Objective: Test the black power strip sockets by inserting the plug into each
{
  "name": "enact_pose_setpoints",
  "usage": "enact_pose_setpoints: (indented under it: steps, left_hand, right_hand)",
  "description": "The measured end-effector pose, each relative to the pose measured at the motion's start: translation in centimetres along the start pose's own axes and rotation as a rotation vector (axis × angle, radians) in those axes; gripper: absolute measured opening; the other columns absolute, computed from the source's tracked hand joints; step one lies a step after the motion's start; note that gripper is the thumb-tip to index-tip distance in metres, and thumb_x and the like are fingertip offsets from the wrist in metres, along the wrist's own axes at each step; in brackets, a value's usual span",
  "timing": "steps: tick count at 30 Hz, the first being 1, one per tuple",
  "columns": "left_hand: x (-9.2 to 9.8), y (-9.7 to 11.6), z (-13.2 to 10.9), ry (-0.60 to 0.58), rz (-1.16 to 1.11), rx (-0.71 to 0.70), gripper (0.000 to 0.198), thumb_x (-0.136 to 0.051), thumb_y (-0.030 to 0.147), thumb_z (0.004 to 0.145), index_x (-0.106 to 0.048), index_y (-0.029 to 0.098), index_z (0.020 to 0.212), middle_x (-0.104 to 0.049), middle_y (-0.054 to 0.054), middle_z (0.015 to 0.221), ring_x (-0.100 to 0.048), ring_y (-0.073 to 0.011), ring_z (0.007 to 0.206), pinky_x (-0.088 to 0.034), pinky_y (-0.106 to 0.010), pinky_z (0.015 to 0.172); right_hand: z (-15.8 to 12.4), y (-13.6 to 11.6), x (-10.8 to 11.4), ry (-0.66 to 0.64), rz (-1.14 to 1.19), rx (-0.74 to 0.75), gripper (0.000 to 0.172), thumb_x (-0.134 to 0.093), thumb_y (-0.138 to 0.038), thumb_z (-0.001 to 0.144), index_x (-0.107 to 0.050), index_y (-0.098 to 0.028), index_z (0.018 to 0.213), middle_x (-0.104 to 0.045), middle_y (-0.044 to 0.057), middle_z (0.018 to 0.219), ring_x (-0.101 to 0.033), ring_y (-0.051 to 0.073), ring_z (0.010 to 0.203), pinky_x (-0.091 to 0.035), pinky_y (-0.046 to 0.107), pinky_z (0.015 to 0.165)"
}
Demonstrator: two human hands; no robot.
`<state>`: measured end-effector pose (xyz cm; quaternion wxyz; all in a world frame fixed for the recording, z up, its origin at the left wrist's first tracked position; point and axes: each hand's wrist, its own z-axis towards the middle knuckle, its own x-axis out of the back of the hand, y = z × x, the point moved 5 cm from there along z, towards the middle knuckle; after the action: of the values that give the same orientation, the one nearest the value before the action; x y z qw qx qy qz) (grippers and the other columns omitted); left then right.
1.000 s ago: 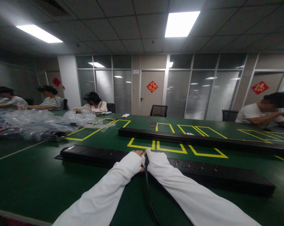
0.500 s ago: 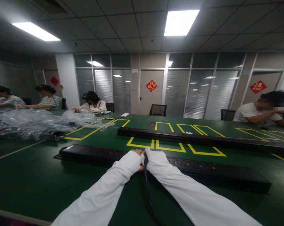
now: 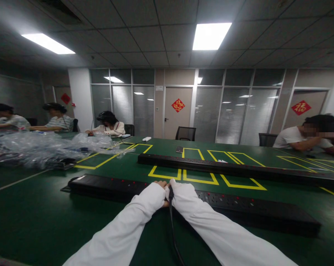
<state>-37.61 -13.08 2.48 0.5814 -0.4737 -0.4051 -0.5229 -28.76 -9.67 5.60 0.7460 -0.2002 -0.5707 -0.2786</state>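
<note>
A long black power strip with red switches lies across the green table in front of me. Both my arms, in white sleeves, meet at its middle. Of my left hand only the curled fingertips show beyond the cuff, pressed on the strip beside a black plug. A black cable runs from that plug back toward me between my forearms. My right hand rests on the strip on the other side of the plug, its fingers hidden under the white sleeve.
A second long black strip lies farther back over yellow floor-tape outlines. Crumpled clear plastic bags are piled at the left. Several people sit around the table's far left and right sides. A phone and a white remote lie at the back.
My hands have stayed at the same spot on the strip. The view has tipped slightly, so the table sits a little lower in the frame.
</note>
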Motion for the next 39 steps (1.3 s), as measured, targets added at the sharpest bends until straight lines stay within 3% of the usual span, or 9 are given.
enact_pose_setpoints:
  steps: [8, 16, 22, 39]
  left_hand:
    - [0.1, 0.1, -0.2, 0.047, -0.001, -0.006, 0.058, -0.051, 0.055, 0.073, -0.05, 0.016, 0.116, -0.06, -0.01, 0.099, -0.056, -0.0267, 0.089, -0.043, -0.038, 0.079]
    - [0.0, 0.0, -0.2, 0.08, -0.028, -0.015, 0.063, -0.046, 0.062, 0.074, -0.049, 0.016, 0.117, -0.061, -0.012, 0.098, -0.055, -0.0289, 0.088, -0.043, -0.042, 0.078]
    - [0.2, 0.0, -0.3, 0.087, -0.063, -0.023, 0.064, -0.045, 0.066, 0.074, -0.05, 0.019, 0.116, -0.061, -0.011, 0.095, -0.056, -0.0277, 0.085, -0.043, -0.042, 0.076]
    - [-0.1, -0.3, 0.0, 0.011, -0.104, 0.055, 0.07, -0.044, 0.071, 0.071, -0.052, 0.013, 0.11, -0.059, -0.014, 0.099, -0.054, -0.0298, 0.091, -0.04, -0.043, 0.083]
  right_hand:
    - [0.4, 0.9, -0.3, 0.047, 0.076, 0.103, 0.036, -0.036, -0.043, 0.085, -0.054, -0.021, 0.107, -0.066, 0.005, 0.079, -0.061, 0.019, 0.068, -0.033, 0.026, 0.056]
    - [0.9, 1.5, 0.2, 0.107, 0.196, 0.16, 0.027, -0.042, -0.042, 0.083, -0.056, -0.021, 0.088, -0.058, 0.0, 0.061, -0.047, 0.012, 0.051, -0.027, 0.021, 0.049]
    - [1.3, 1.9, -0.1, 0.098, 0.228, 0.171, 0.024, -0.047, -0.043, 0.08, -0.057, -0.022, 0.087, -0.056, -0.001, 0.06, -0.046, 0.011, 0.052, -0.027, 0.02, 0.048]
    - [3.3, 2.3, -0.7, 0.136, 0.291, 0.368, 0.021, -0.058, -0.041, 0.074, -0.063, -0.021, 0.079, -0.045, -0.005, 0.05, -0.036, 0.007, 0.045, -0.028, 0.021, 0.046]
